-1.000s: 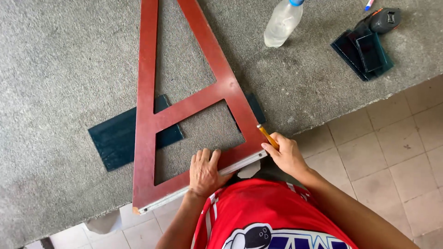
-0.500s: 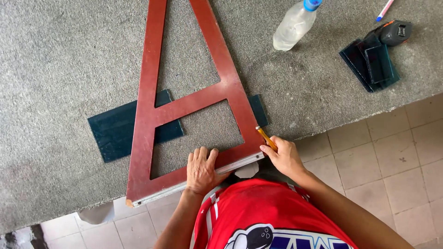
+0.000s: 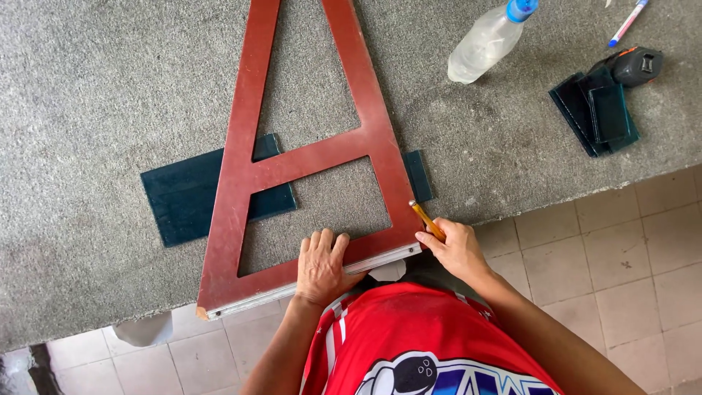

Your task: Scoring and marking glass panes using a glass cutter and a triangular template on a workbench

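The left hand [image 3: 322, 265] presses flat, fingers spread, on a red A-shaped frame [image 3: 311, 161] lying over dark glass [image 3: 183, 197] on the grey worktop [image 3: 95, 95]. The right hand [image 3: 457, 249] pinches a yellow tool [image 3: 426, 219] at the frame's edge.

I lose the far end of the red frame [image 3: 307, 157] past the top edge. It hides the middle of the dark glass sheet [image 3: 183, 197], so only the sheet's left part and a sliver at the right show. My left hand [image 3: 322, 267] covers part of the frame's near bar. The yellow tool [image 3: 426, 219] in my right hand [image 3: 457, 249] is half buried in the fingers; its tip is too small to read. The pen [image 3: 627, 23] at far right is cut off.
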